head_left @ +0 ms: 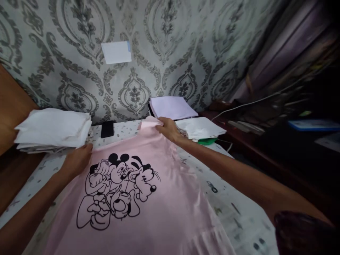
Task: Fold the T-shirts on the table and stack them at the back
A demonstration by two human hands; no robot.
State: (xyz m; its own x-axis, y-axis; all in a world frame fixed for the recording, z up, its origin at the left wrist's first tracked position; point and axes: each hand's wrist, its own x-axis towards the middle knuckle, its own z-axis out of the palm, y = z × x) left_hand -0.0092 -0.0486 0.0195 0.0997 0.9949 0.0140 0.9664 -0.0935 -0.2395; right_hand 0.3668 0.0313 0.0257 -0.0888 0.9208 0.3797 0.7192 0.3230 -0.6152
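Note:
A pink shirt (170,212) with black cartoon line drawings is spread over the table, its lower part running out of view toward me. My left hand (81,156) is closed on the shirt's left edge, near the stack of white cloths; its fingertips are partly hidden. At the far end of the shirt, my right hand (167,128) pinches the fabric by a raised, folded-over part. Creases run down the shirt's right side from there.
White folded cloths (53,127) are stacked at the left, beside a black phone (107,129). Lilac sheets (172,107) lie against the patterned wall, with a white folded item (202,126) and something green (207,141) in front. A white cable (249,103) crosses the dark right side.

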